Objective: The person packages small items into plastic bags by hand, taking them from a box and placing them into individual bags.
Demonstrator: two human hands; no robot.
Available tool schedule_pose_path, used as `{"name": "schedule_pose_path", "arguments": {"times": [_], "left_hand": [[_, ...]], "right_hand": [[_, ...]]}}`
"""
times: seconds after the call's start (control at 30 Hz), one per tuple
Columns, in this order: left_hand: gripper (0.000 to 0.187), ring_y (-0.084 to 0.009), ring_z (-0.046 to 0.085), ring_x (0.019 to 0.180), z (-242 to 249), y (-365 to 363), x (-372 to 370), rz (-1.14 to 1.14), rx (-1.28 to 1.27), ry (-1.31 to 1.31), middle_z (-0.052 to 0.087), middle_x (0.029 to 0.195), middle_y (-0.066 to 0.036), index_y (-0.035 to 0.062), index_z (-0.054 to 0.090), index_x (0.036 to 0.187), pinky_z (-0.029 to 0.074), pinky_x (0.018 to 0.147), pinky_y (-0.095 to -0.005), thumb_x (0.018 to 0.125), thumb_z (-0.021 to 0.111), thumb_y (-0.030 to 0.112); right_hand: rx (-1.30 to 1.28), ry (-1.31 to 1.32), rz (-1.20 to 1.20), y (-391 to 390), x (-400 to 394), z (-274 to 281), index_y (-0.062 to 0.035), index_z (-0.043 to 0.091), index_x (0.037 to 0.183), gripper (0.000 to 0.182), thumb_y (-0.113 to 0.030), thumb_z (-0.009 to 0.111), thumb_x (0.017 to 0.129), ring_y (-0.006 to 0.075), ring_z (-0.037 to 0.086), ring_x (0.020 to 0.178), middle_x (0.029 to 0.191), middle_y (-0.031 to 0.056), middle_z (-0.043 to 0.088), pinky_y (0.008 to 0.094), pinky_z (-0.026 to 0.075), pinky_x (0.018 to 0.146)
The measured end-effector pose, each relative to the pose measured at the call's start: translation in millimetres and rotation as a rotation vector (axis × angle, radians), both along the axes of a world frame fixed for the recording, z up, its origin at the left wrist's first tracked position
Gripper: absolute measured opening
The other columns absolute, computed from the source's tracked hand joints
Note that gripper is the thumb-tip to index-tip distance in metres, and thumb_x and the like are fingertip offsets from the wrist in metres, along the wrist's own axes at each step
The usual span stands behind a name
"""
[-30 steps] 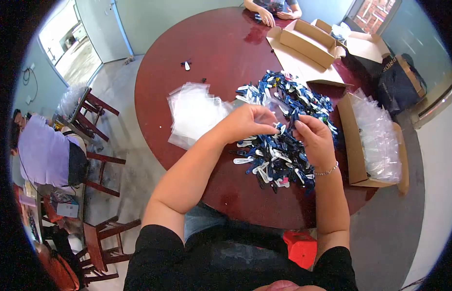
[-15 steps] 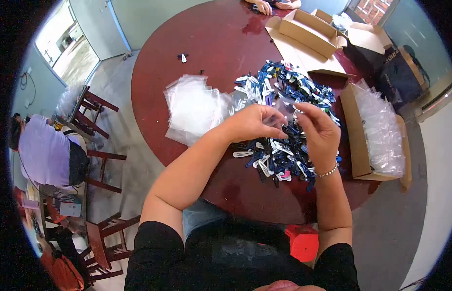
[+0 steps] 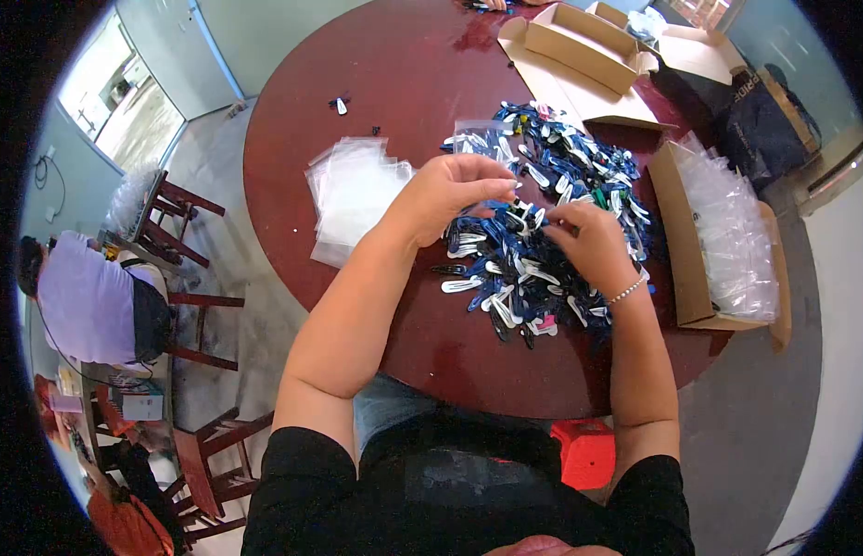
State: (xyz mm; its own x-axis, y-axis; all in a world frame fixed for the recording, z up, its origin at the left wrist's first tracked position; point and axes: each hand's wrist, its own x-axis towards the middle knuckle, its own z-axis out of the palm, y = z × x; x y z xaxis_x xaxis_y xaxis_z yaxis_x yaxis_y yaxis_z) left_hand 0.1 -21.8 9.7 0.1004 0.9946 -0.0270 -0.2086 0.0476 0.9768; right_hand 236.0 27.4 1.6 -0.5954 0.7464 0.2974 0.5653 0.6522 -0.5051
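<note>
A large heap of snap hair clips (image 3: 533, 269), mostly navy, black and white, is spread before me. My left hand (image 3: 450, 196) is over its left side, thumb and fingers bent together. A clear plastic bag (image 3: 482, 130) sticks out beyond these fingers and looks held by them; part of it is hidden behind the hand. Down at the middle of the heap, my right hand (image 3: 591, 243) has its fingertips on a white hair clip (image 3: 539, 219). A stack of flat clear bags (image 3: 362, 190) lies left of my left hand.
An open cardboard box (image 3: 680, 241) packed with clear bags (image 3: 733, 241) stands at the right. Empty cartons (image 3: 584, 46) lie at the back. Few small clips (image 3: 341, 107) lie far left on the round table (image 3: 292, 176). Another person (image 3: 93, 296) sits at left.
My right hand has lowered from near the left hand onto the heap. My left hand has moved left and up, and the clear bag now shows beyond it. The view has shifted slightly.
</note>
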Motion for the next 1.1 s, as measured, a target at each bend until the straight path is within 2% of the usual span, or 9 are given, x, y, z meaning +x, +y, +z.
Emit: {"name": "schedule_pose_path", "arguments": {"times": [0.03, 0.17, 0.27, 0.57, 0.67, 0.83, 0.93, 1.03, 1.1], "left_hand": [[0.028, -0.0150, 0.066, 0.091, 0, 0, 0, 0.000, 0.000, -0.001, 0.067, 0.097, -0.006, 0.0016, 0.064, 0.106, 0.052, 0.072, -0.0255, 0.083, 0.071, 0.016], [0.028, -0.0138, 0.065, 0.091, -4, 1, 3, -0.052, 0.014, 0.029, 0.068, 0.097, -0.006, 0.0021, 0.065, 0.106, 0.052, 0.072, -0.0253, 0.084, 0.071, 0.018], [0.028, -0.0128, 0.065, 0.090, -6, 1, 6, -0.075, 0.016, 0.083, 0.068, 0.096, -0.006, 0.0021, 0.065, 0.106, 0.051, 0.073, -0.0246, 0.084, 0.070, 0.019], [0.027, -0.0120, 0.064, 0.088, -17, 6, 10, -0.119, 0.016, 0.161, 0.068, 0.095, -0.007, 0.0015, 0.065, 0.106, 0.050, 0.073, -0.0241, 0.085, 0.070, 0.018], [0.027, -0.0122, 0.064, 0.089, -14, 4, 10, -0.123, 0.007, 0.162, 0.068, 0.095, -0.007, 0.0015, 0.065, 0.106, 0.050, 0.072, -0.0243, 0.085, 0.070, 0.017], [0.026, -0.0127, 0.065, 0.088, -15, 5, 10, -0.132, 0.016, 0.164, 0.068, 0.095, -0.006, 0.0025, 0.065, 0.105, 0.050, 0.072, -0.0240, 0.085, 0.070, 0.018], [0.027, -0.0115, 0.064, 0.087, -13, 4, 10, -0.141, -0.003, 0.155, 0.068, 0.095, -0.005, 0.0030, 0.065, 0.106, 0.049, 0.071, -0.0235, 0.084, 0.071, 0.018], [0.028, -0.0093, 0.061, 0.086, -16, 6, 12, -0.170, -0.013, 0.192, 0.067, 0.098, -0.004, 0.0020, 0.065, 0.106, 0.049, 0.074, -0.0231, 0.083, 0.072, 0.016], [0.028, -0.0097, 0.061, 0.087, -26, 9, 13, -0.174, 0.072, 0.245, 0.067, 0.099, -0.004, 0.0020, 0.065, 0.107, 0.049, 0.076, -0.0236, 0.083, 0.072, 0.015]], "right_hand": [[0.056, -0.121, 0.035, 0, -2, -3, -0.0055, 0.068, 0.101, 0.024, -0.015, 0.070, 0.079, 0.0312, 0.064, 0.088, 0.095, 0.0122, 0.067, 0.0384, 0.051, 0.077], [0.187, -0.041, 0.068, -4, -10, -17, -0.0047, 0.066, 0.106, 0.032, -0.013, 0.073, 0.076, 0.0302, 0.062, 0.088, 0.097, 0.0121, 0.065, 0.0378, 0.050, 0.076], [0.174, -0.146, 0.073, -7, -14, -11, -0.0065, 0.064, 0.110, 0.034, -0.014, 0.070, 0.078, 0.0307, 0.061, 0.088, 0.096, 0.0123, 0.062, 0.0391, 0.050, 0.075], [0.161, -0.146, 0.021, -4, -13, -19, -0.0055, 0.064, 0.095, 0.018, -0.015, 0.067, 0.080, 0.0326, 0.061, 0.082, 0.085, 0.0105, 0.062, 0.0409, 0.050, 0.071], [0.193, -0.043, 0.034, 1, -10, -23, -0.0043, 0.064, 0.095, 0.018, -0.012, 0.068, 0.079, 0.0286, 0.062, 0.074, 0.080, 0.0100, 0.063, 0.0369, 0.050, 0.066], [-0.144, 0.100, -0.006, 6, -4, -18, -0.0029, 0.066, 0.097, 0.016, -0.007, 0.069, 0.081, 0.0110, 0.058, 0.064, 0.074, 0.0055, 0.063, 0.0250, 0.047, 0.060], [-0.197, 0.220, -0.026, 4, -6, -10, -0.0026, 0.067, 0.097, 0.019, -0.012, 0.071, 0.081, 0.0133, 0.059, 0.064, 0.076, 0.0074, 0.064, 0.0269, 0.048, 0.061], [-0.170, 0.587, -0.048, -8, -13, 4, -0.0015, 0.066, 0.101, 0.018, -0.008, 0.069, 0.084, 0.0090, 0.059, 0.068, 0.079, 0.0053, 0.065, 0.0235, 0.049, 0.063], [-0.095, 0.569, -0.079, -20, -16, 19, -0.0009, 0.065, 0.101, 0.019, -0.004, 0.069, 0.083, 0.0113, 0.061, 0.070, 0.083, 0.0076, 0.065, 0.0236, 0.049, 0.064]]}}
